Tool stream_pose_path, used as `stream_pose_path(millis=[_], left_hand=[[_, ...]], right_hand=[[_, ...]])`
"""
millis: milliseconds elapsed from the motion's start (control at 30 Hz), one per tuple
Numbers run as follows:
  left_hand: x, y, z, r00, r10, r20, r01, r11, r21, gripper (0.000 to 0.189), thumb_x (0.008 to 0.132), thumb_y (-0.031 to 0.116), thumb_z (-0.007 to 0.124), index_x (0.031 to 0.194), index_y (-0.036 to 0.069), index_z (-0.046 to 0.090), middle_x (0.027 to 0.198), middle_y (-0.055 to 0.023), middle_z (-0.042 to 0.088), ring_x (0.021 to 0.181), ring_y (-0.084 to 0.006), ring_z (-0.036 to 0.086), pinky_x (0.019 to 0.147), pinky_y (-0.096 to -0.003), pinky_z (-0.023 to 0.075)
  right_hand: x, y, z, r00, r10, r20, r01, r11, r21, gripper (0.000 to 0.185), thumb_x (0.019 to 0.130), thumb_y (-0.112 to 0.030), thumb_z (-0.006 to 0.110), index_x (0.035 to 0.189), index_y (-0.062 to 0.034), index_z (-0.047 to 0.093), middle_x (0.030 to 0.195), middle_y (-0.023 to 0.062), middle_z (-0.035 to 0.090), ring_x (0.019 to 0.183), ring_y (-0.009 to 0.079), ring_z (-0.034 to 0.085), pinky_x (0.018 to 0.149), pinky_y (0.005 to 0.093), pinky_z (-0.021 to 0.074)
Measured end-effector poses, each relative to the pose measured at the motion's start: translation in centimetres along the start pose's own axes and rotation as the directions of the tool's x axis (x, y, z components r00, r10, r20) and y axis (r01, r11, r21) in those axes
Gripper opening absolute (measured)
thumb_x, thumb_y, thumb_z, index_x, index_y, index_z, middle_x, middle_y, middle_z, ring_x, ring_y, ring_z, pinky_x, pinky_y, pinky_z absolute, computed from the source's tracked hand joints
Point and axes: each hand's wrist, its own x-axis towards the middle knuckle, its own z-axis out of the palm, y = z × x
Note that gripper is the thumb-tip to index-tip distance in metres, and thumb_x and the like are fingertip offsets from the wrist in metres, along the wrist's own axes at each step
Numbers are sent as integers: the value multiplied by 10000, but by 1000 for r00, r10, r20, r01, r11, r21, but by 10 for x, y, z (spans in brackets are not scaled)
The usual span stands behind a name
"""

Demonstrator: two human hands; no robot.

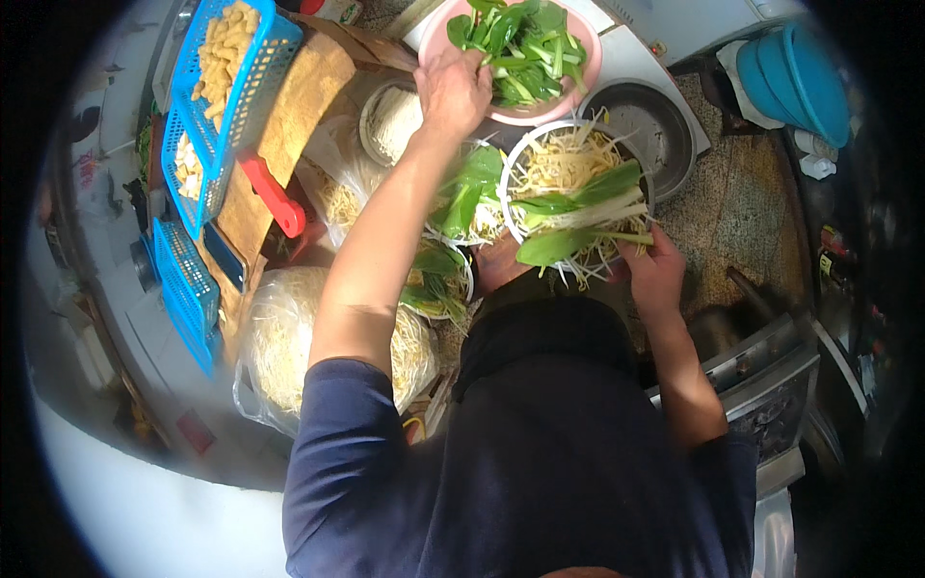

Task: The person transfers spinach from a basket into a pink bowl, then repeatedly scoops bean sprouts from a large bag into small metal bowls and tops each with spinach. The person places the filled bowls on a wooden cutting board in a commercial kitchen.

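My left hand point(454, 92) reaches over the near-left rim of a pink basin point(431, 36) heaped with cut leafy greens point(531, 45). Its fingertips touch the edge of the leaves; whether they pinch any is unclear. A white bowl point(509, 209) of bean sprouts point(567, 160) is held by its right side in my right hand point(656, 271). Long green leaves with pale stems point(607, 206) lie across those sprouts. Under my left forearm stand two more bowls with greens and sprouts, one holding a broad leaf point(466, 189), the other darker leaves point(439, 271).
Left are blue plastic baskets point(242, 119) with tan food pieces, a red-handled tool point(273, 193), a phone point(225, 256) and a bag of sprouts point(282, 339). A bowl of white noodle-like strands point(394, 123) sits centrally. Right are a metal basin point(661, 123) and blue buckets point(795, 83).
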Motion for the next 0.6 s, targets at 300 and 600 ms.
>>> stream_pose_path(millis=[300,600], left_hand=[[-65,43,-74,955,65,-291,-137,962,-235,214,944,113,684,1143,40,710,1063,-158,677,962,-363,646,844,-488,504],[-270,58,-126,927,-352,-130,307,911,-276,415,863,-31,651,1269,41,699,1230,-144,679,1139,-362,640,988,-435,519]], right_hand=[[6,-7,13,996,4,89,-4,1000,-6,248,1030,-107,675,1259,-13,672,956,46,725,649,116,675,551,268,580],[-12,16,99,866,179,467,-44,957,-286,251,1039,-123,636,1267,-29,684,969,46,737,656,112,673,562,268,572]])
